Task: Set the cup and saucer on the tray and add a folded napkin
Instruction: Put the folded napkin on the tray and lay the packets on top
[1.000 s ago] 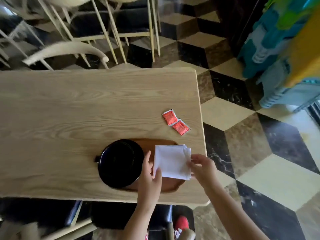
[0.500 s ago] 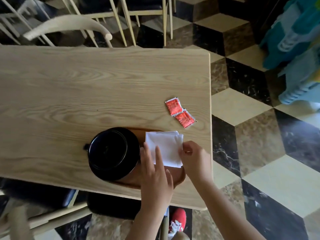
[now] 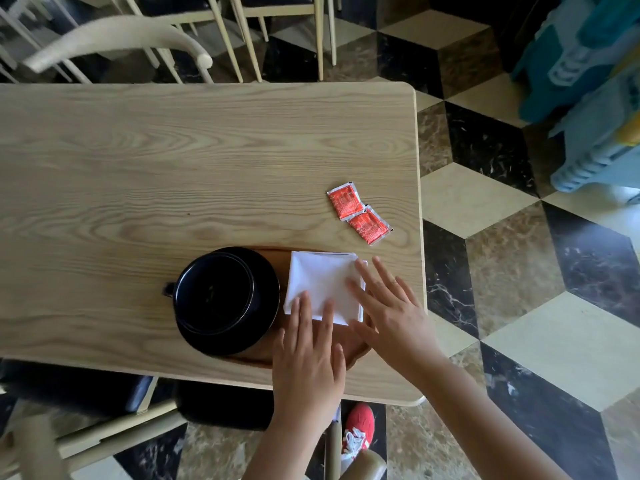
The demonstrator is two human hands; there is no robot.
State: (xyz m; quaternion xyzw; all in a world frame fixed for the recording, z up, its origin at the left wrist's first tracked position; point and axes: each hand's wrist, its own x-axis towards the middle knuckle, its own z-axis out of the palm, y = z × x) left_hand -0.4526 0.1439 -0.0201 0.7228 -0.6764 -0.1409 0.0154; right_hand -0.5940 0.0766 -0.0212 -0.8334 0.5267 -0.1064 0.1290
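A black cup [image 3: 214,292] stands on a black saucer [image 3: 266,306] at the left end of a brown oval wooden tray [image 3: 353,348] near the table's front edge. A folded white napkin [image 3: 320,282] lies flat on the tray's right part, beside the saucer. My left hand [image 3: 308,355] is flat with fingers spread, fingertips resting on the napkin's near edge. My right hand [image 3: 388,313] lies flat and spread over the napkin's right edge. Neither hand grips anything.
Two joined red sachets [image 3: 358,213] lie on the light wooden table [image 3: 138,168] behind the tray, near the right edge. Pale chairs [image 3: 114,46] stand beyond the table, dark seats below its front. Blue plastic items [image 3: 595,98] stand on the checkered floor at right.
Both hands let go of the napkin, which now lies flat on the tray; the fingers opened and rest flat on it. The camera view shifted.
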